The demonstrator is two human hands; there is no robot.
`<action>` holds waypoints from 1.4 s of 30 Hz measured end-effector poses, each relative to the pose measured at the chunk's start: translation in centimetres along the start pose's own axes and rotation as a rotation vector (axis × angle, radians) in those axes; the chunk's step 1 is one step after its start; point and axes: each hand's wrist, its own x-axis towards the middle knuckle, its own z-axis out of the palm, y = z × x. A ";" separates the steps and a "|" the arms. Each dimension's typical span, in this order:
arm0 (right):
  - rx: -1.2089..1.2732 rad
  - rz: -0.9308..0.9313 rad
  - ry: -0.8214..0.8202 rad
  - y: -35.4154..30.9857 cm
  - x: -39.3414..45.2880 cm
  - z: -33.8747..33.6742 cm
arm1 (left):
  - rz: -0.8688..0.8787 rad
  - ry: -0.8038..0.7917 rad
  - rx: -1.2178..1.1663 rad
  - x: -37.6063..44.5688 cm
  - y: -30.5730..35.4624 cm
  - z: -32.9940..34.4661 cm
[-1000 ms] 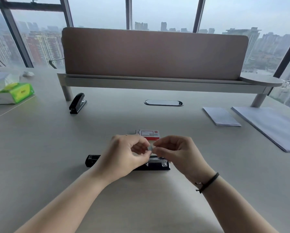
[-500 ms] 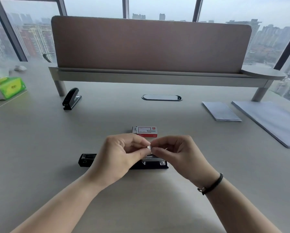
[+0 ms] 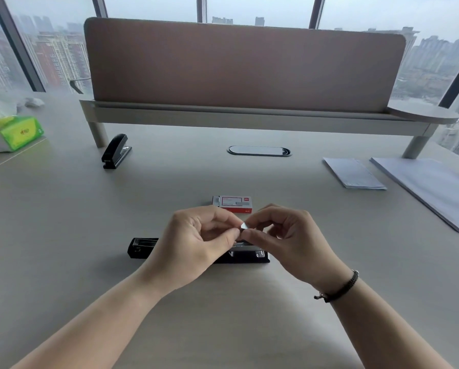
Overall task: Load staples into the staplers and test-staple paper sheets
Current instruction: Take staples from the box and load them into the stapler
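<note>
Leftmost, at about ten o'clock on the tabletop point(image 3: 63, 235), lies a green tissue pack point(image 3: 15, 131); its red mark is too small to read. Next, toward eleven o'clock, a closed black stapler point(image 3: 115, 151) rests by the leg of the divider shelf. At the centre an opened black stapler point(image 3: 143, 247) lies flat, partly hidden under both hands. Above it the left hand point(image 3: 196, 241) and right hand point(image 3: 289, 241) meet, fingers pressed together on a small silvery staple strip point(image 3: 243, 226), pinched from either end, thumbs against forefingers. Such a strip is probably light and stiff but brittle at its glued joints, so it is best taken by its flat sides near the ends, without bending. Just past the hands at twelve o'clock sits the red-and-white staple box point(image 3: 233, 204), one end open; its printing cannot be read. Farther right, toward two o'clock, lie a small paper stack point(image 3: 352, 173) and a large paper stack point(image 3: 435, 190); thin, floppy sheets, best lifted by an edge.
</note>
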 end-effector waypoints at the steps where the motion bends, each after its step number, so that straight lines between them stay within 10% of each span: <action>1: -0.040 -0.001 0.026 0.2 0.1 -0.4 | 0.019 0.019 0.069 0.0 -0.1 -0.1; 9: -0.358 0.056 -0.086 2.3 0.1 -2.5 | 0.046 -0.147 0.690 -0.2 -0.6 -0.7; 42: -0.486 0.028 -0.131 1.3 -0.2 -1.8 | 0.017 -0.203 0.781 -0.1 -1.5 -0.9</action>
